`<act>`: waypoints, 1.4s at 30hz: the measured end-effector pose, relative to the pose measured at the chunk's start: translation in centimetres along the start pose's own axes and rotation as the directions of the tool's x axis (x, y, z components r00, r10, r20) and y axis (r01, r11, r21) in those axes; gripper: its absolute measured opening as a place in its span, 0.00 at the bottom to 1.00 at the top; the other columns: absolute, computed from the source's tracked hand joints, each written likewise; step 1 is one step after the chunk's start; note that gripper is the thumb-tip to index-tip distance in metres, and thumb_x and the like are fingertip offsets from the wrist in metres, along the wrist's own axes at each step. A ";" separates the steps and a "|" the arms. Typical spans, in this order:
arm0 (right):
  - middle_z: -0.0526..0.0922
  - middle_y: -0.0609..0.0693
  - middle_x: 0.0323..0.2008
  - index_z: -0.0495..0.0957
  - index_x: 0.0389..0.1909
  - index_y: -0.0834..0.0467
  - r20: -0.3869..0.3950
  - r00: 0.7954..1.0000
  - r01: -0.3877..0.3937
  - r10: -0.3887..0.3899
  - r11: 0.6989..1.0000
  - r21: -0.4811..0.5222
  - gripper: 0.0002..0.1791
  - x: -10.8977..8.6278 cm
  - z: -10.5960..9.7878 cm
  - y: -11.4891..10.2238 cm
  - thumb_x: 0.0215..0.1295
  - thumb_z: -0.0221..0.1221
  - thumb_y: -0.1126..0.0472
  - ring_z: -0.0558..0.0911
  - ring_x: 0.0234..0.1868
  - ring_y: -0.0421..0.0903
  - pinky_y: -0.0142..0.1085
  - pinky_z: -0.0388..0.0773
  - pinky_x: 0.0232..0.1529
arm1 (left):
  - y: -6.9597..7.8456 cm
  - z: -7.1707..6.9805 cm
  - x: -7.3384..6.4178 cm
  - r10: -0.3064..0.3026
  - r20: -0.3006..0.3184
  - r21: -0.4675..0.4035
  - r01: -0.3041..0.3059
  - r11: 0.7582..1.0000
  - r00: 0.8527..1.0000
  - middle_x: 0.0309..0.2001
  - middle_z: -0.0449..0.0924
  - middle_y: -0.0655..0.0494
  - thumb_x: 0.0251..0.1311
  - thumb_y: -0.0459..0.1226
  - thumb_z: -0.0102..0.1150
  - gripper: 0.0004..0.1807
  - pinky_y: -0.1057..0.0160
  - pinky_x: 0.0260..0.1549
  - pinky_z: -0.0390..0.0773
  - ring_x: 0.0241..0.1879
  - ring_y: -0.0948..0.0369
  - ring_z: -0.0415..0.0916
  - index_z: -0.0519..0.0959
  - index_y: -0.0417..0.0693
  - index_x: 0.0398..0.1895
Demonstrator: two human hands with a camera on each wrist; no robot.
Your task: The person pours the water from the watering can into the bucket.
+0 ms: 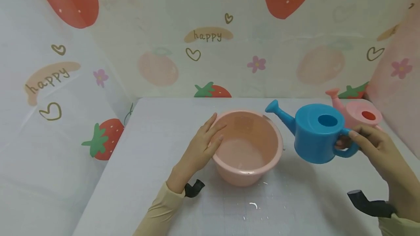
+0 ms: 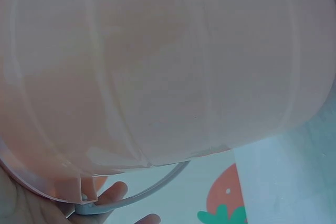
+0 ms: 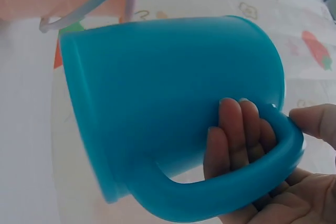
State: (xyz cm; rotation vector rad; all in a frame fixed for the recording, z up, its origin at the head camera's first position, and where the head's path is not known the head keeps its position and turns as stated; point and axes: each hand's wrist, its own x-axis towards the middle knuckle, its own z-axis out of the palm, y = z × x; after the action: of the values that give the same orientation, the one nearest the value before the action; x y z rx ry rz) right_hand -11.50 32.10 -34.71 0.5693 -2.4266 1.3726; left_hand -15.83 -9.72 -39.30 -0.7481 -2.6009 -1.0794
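Note:
A pink plastic bucket (image 1: 241, 177) stands upright on the table, with no contents visible inside. My left hand (image 1: 198, 146) rests on its left rim, fingers spread and mostly straight. In the left wrist view, the bucket's ribbed wall (image 2: 157, 77) fills most of the picture, with a grey handle (image 2: 142, 196) near the fingers. To the right of the bucket, my right hand (image 1: 377, 146) holds a blue watering can (image 1: 316, 143) above the table. Its fingers pass through the can's handle (image 3: 226, 195), with the thumb on top. The can's spout (image 1: 283, 117) points left, close to the bucket's rim.
Behind the blue can, at the table's back right, is a pink watering can (image 1: 356, 112), partly hidden. Small shiny spots (image 1: 253, 204) lie on the white table (image 1: 157, 137) in front of the bucket. A strawberry-patterned sheet (image 1: 164, 21) hangs along the back and sides.

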 end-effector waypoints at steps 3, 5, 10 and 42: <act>0.81 0.41 0.30 0.71 0.36 0.68 -0.030 1.000 -0.008 0.009 1.000 0.030 0.07 -0.2 0.1 0.2 0.66 0.44 0.76 0.81 0.31 0.34 0.18 0.72 0.43 | 0.0 -0.1 0.0 0.000 0.001 -0.001 0.000 1.000 1.000 0.72 0.49 0.56 0.68 0.48 0.43 0.22 0.41 0.60 0.59 0.67 0.49 0.55 0.68 0.61 0.64; 0.81 0.43 0.30 0.71 0.35 0.68 -0.049 0.999 0.000 0.005 0.995 0.103 0.08 -0.3 0.2 0.4 0.66 0.43 0.77 0.81 0.31 0.35 0.18 0.71 0.44 | 0.0 -0.1 0.0 0.001 0.000 -0.002 -0.001 1.000 1.000 0.72 0.49 0.56 0.68 0.48 0.42 0.22 0.41 0.60 0.59 0.67 0.49 0.55 0.68 0.60 0.64; 0.81 0.48 0.30 0.71 0.36 0.67 -0.125 0.992 0.051 -0.013 0.950 0.308 0.10 -0.5 0.7 0.8 0.67 0.41 0.76 0.81 0.33 0.37 0.19 0.72 0.46 | -0.1 0.0 0.0 -0.006 0.000 0.002 0.006 1.000 1.000 0.72 0.49 0.57 0.68 0.50 0.42 0.22 0.42 0.60 0.61 0.68 0.50 0.55 0.68 0.60 0.64; 0.77 0.49 0.29 0.71 0.36 0.63 -0.413 0.845 -0.189 0.341 0.911 0.365 0.14 -1.2 3.2 5.0 0.72 0.45 0.55 0.78 0.36 0.40 0.22 0.71 0.47 | 0.2 -0.2 -0.1 -0.005 0.014 -0.004 0.005 1.000 1.000 0.72 0.48 0.57 0.69 0.51 0.39 0.23 0.42 0.60 0.60 0.68 0.49 0.55 0.67 0.58 0.64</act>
State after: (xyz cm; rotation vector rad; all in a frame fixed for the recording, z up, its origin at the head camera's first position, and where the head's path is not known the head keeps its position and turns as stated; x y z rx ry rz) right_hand -13.04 31.86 -40.53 -0.0612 -1.9549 1.7824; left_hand -15.66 -9.80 -39.06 -0.7530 -2.6143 -1.0845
